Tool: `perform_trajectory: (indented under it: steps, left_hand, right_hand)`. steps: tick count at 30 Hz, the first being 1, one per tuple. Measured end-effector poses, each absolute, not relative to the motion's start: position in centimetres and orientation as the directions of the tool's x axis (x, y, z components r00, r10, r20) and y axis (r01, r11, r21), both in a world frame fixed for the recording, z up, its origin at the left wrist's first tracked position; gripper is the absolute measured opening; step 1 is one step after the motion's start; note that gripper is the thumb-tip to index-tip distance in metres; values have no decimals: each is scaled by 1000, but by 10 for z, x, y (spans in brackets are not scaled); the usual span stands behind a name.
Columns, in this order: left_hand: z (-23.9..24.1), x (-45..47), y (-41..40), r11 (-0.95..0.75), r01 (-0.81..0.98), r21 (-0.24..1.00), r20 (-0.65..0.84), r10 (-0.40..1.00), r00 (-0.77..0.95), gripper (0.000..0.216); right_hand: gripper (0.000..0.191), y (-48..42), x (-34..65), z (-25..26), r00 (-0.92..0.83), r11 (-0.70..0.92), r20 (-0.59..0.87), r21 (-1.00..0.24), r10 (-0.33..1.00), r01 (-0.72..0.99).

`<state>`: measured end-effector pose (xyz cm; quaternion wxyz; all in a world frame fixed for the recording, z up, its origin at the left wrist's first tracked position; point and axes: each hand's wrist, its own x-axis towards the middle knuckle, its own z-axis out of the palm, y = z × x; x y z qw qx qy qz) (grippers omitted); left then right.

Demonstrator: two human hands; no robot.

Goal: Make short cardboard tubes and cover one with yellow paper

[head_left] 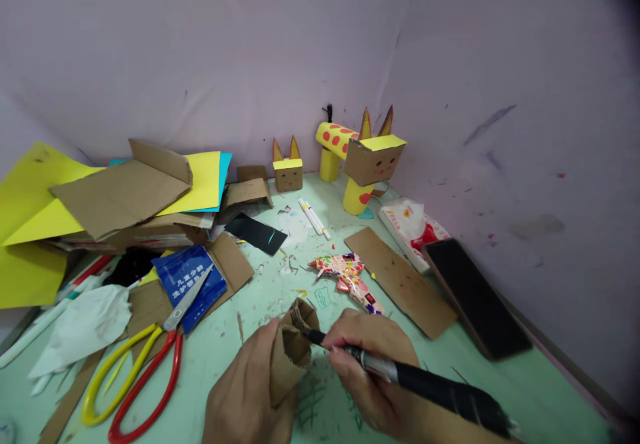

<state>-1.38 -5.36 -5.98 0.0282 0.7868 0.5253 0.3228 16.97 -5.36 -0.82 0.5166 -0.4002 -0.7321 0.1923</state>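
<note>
My left hand is wrapped round a rolled piece of corrugated cardboard, which shows two openings at its top. Between the thumb and fingers of my right hand is a black pen with a silver band. Its dark tip touches or nearly touches the upper rim of the cardboard roll. Just beyond both hands lies a glue gun with a colourful pattern. Yellow-and-red-handled scissors rest left of my left hand, their blades over a blue packet.
Along the back stand a yellow spotted cardboard animal and a small eared cardboard head. To the right lie a cardboard strip, a phone and a tissue pack. Stacked paper and cardboard fill the left. White markers lie mid-table.
</note>
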Motion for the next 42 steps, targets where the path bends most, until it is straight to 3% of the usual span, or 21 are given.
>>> perform_trajectory:
  steps: [5, 10, 13, 19, 27, 36, 40, 42]
  left_hand:
    - [-59, -14, -52, -474, 820, 321, 487, 825, 286, 38]
    - [-58, -20, -47, -559, 813, 165, 568, 727, 385, 46]
    - [-57, -20, -47, -561, 817, 132, 589, 708, 391, 49]
    - [-55, -16, -50, -466, 849, 249, 529, 800, 284, 44]
    - [-56, -12, -53, -428, 827, 364, 496, 841, 216, 37]
    - [-54, -13, -53, -385, 817, 428, 427, 883, 193, 37]
    - [-45, -9, -54, -257, 810, 527, 360, 931, 61, 40]
    - [-36, -7, -54, -121, 768, 629, 246, 968, -49, 44]
  right_hand:
    - [8, -52, 167, -9, -192, 654, 649, -608, 736, 450]
    - [11, -52, 169, -7, -210, 667, 674, -542, 709, 511]
    - [12, -56, 172, -7, -162, 650, 680, -561, 715, 513]
    - [8, -60, 176, -14, 4, 630, 689, -666, 725, 400]
    - [4, -54, 171, -15, -182, 679, 673, -615, 717, 401]
    - [9, -53, 170, -15, -216, 702, 707, -520, 674, 486]
    - [10, -56, 176, -21, -37, 638, 701, -623, 712, 453]
    - [10, -51, 178, -24, 112, 561, 670, -690, 733, 457]
